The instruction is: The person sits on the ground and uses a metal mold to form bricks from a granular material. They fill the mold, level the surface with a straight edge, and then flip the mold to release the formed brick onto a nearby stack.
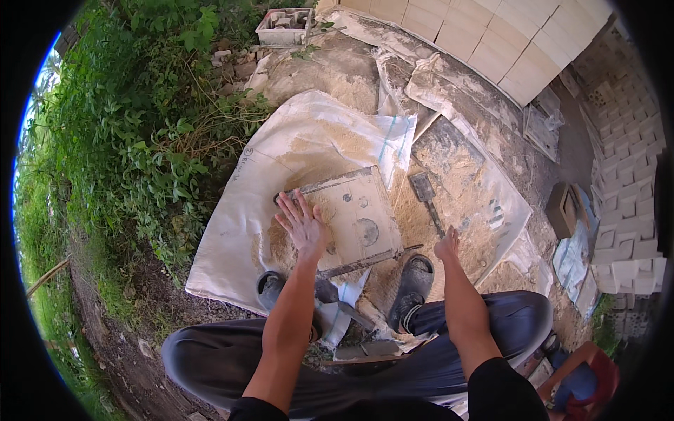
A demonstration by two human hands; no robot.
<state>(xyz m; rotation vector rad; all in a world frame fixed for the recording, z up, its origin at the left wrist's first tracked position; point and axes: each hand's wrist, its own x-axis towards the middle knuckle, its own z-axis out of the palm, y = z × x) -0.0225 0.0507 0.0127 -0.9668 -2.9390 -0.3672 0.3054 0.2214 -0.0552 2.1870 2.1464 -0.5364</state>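
My left hand (305, 228) is spread open, palm down, over the left side of a square, sand-coated mould (344, 231) with dark edges. Round marks and holes of different sizes show in the mould's pale top. To the right, my right hand (447, 244) is closed at the handle end of a small flat-bladed trowel (423, 188). The trowel's dark blade rests on loose tan sand. Under the mould and sand lies a white woven sack sheet (235, 217), its edges crumpled.
My sandalled feet, one in a dark clog (413, 284), flank the mould's near edge. Dense green plants (140, 140) border the left. Pale blocks (484, 35) are stacked at the back, with more blocks (628, 189) at right. Another person (586, 379) crouches at lower right.
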